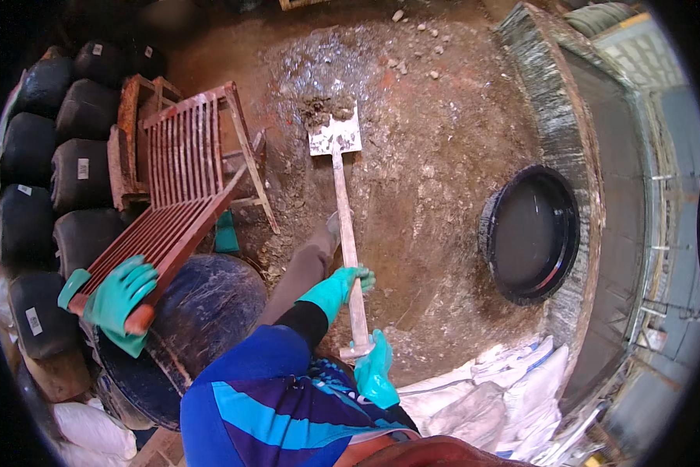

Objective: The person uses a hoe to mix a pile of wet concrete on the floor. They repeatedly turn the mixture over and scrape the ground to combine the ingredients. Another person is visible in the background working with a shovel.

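Note:
My left hand (337, 293), in a green rubber glove, is wrapped round the shaft of a shovel (344, 210) about midway between me and the blade. My right hand (375, 372), gloved alike, closes on the T-shaped grip at the shovel's near end. Away from me, the flat whitish blade rests on or just above the dirt floor, with brown, muddy lumps (326, 111) on its far part. A trousered leg (307, 268) stands just left of the shaft.
To the left, a slatted wooden chair (180, 148) carries loose green gloves (124, 300), beside a dark round drum (217, 292). Stacked black containers (83, 175) line the left side. On the right, a black tub (531, 233) of greyish liquid adjoins a low wall (571, 156); white sacks (482, 405) lie nearer.

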Motion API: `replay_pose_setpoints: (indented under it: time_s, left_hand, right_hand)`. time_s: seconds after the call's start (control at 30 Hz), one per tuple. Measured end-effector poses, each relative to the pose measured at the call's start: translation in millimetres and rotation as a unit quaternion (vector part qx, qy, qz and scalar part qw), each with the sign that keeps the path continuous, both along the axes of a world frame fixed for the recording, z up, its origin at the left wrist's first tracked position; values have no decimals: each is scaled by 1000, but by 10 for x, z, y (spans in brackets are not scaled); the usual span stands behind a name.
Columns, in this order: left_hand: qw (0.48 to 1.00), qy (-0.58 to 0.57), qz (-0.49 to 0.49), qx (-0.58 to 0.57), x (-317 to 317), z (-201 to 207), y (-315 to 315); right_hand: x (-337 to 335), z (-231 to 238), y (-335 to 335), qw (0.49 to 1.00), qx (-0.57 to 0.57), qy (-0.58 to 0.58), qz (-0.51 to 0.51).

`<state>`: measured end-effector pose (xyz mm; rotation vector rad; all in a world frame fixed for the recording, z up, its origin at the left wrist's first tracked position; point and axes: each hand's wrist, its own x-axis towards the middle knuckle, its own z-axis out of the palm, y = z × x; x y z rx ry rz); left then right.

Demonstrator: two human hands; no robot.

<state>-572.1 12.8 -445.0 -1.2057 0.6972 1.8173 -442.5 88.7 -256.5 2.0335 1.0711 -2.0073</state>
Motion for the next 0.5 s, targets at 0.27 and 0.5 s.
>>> replay_pose_setpoints:
  time_s: [0.27,0.5]
  left_hand:
    - [993,52,88,-57,-1233,-544,229]
    - [987,-10,-4,-161,-801,19,823]
  right_hand:
    - [-338,-125,647,998,44,29,-18]
    - [456,-148,1292,999,42,-14,-29]
